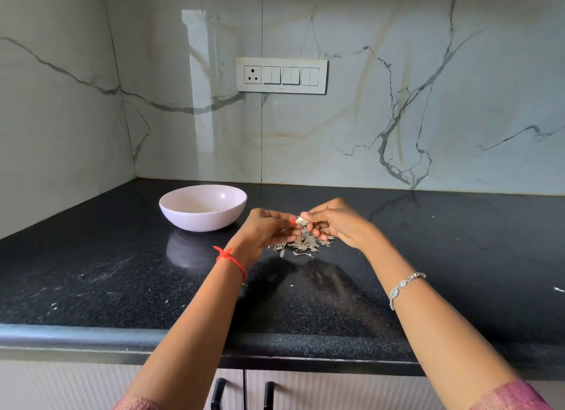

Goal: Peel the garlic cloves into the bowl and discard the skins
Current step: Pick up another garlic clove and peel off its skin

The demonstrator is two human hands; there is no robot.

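A pale bowl point(198, 223) sits on the black countertop point(91, 272), at ten o'clock from the left hand point(266, 230), whose curled fingers pinch a garlic clove point(301, 221) together with the right hand's point(334, 223) fingertips; loose skins point(301, 245) lie at six o'clock beneath the clove.

The black speckled stone counter point(122, 272) is smooth and shiny. The white grey-veined marble wall point(367, 119) is glossy too. The round pale pink bowl point(201, 220) looks smooth and shiny. The thin pale garlic skins point(305, 244) look dry and papery.
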